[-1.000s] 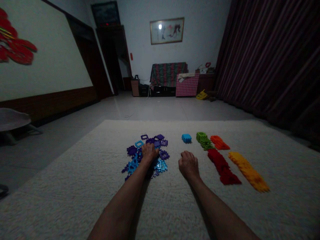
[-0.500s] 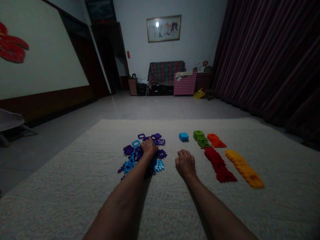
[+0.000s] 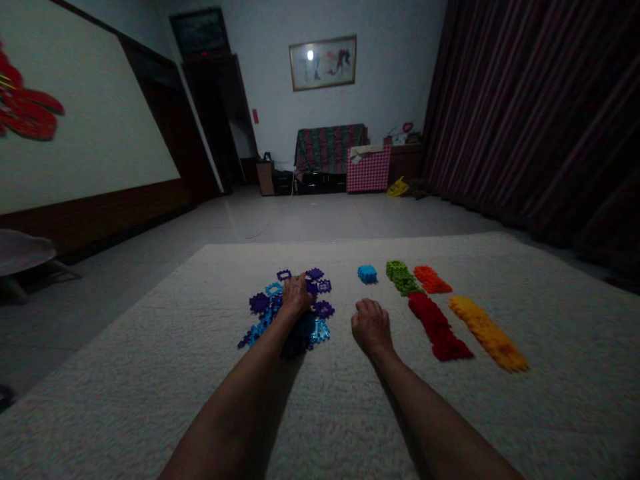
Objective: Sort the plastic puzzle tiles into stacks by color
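My left hand (image 3: 296,297) reaches into a loose pile of purple and blue toothed plastic building pieces (image 3: 273,313). Its fingers stretch forward and down over the pieces, with the thumb apart on the right; the fingertips are partly hidden. To the right of the pile, my right hand (image 3: 371,325) rests low at the mat with its fingers curled in. Whatever it may hold is out of sight. Just beyond it sits a small light-blue stack of pieces (image 3: 367,273).
On the right lie grouped rows of pieces: green (image 3: 401,277), orange (image 3: 432,279), red (image 3: 437,327) and yellow (image 3: 487,333). All rest on a pale textured mat (image 3: 165,320). Past it are the tiled floor, a covered cabinet (image 3: 330,150) and a dark curtain (image 3: 525,127).
My left hand has shifted slightly within the pile, its fingers now more stretched out. My right hand stays put. The camera view has tipped a little.
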A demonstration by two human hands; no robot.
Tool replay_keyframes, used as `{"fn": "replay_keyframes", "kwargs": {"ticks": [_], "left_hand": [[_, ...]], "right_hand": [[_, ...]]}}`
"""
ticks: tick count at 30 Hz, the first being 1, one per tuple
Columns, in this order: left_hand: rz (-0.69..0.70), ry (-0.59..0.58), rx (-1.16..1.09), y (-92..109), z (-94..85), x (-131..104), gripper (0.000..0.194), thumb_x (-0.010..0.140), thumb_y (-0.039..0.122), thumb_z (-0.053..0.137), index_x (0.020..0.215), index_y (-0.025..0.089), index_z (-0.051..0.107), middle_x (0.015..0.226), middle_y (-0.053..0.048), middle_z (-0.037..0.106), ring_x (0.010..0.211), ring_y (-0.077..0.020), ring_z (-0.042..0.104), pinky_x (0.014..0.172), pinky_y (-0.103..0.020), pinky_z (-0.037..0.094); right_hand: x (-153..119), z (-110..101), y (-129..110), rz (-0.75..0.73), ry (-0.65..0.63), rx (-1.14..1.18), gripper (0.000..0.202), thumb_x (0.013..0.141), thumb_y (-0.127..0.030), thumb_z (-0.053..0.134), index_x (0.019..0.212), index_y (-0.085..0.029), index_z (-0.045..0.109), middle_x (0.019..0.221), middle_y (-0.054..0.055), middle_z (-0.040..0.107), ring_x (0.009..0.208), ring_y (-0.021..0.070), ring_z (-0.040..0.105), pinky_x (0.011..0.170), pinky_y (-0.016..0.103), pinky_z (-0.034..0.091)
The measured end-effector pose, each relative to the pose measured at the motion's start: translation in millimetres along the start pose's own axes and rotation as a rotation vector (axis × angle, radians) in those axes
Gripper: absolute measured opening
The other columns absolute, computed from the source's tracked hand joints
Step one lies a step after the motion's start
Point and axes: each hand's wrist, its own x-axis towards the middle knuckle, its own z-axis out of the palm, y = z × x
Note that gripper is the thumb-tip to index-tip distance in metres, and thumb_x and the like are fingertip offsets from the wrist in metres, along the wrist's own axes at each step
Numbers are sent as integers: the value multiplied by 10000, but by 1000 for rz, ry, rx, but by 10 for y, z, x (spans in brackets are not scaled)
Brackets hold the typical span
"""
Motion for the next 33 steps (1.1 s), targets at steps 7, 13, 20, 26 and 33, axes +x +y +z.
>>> {"fn": "replay_keyframes", "kwargs": {"ticks": [7, 13, 20, 26, 33], "left_hand": [[-60, 195, -55, -161, 11, -71, 540, 827, 140, 587, 1364, 128, 527, 1293, -178, 625, 1208, -304, 580, 1016, -401, 466], [131, 233, -198, 148, 184, -363, 540, 863, 192, 580, 1397, 153, 513, 1303, -149, 650, 1230, -276, 581, 1070, -411, 436], [153, 64, -200, 570, 432, -608, 568, 866, 301, 657, 1408, 195, 528, 1373, -131, 631, 1293, -303, 544, 1113, -440, 383], [146, 136, -181, 354, 370, -484, 399, 924, 315, 584, 1303, 202, 634, 1347, -122, 643, 1230, -280, 576, 1083, -418, 413], [-160, 76, -89, -322, 27, -45, 390, 924, 155, 465, 1244, 186, 686, 1232, -139, 703, 1199, -265, 626, 1017, -362, 460]], "right_hand": [[-7, -23, -24, 2, -9, 2, 145, 892, -143, 521, 990, -183, 620, 1103, 93, 647, 1081, 228, 518, 895, 341, 318], [42, 47, 94, 51, 48, 225, 277, 868, -77, 453, 1056, -149, 643, 1117, 109, 662, 1059, 213, 574, 918, 320, 385], [76, 69, 207, 212, 123, 387, 357, 855, -53, 402, 1053, -105, 694, 1060, 135, 684, 999, 216, 635, 930, 292, 444], [49, 29, 151, 189, 48, 305, 318, 861, -67, 457, 1034, -118, 718, 1055, 118, 696, 996, 217, 626, 918, 293, 415], [32, 10, 130, 173, 16, 248, 268, 897, -111, 488, 1010, -157, 727, 1049, 90, 703, 981, 220, 595, 882, 309, 371]]}}
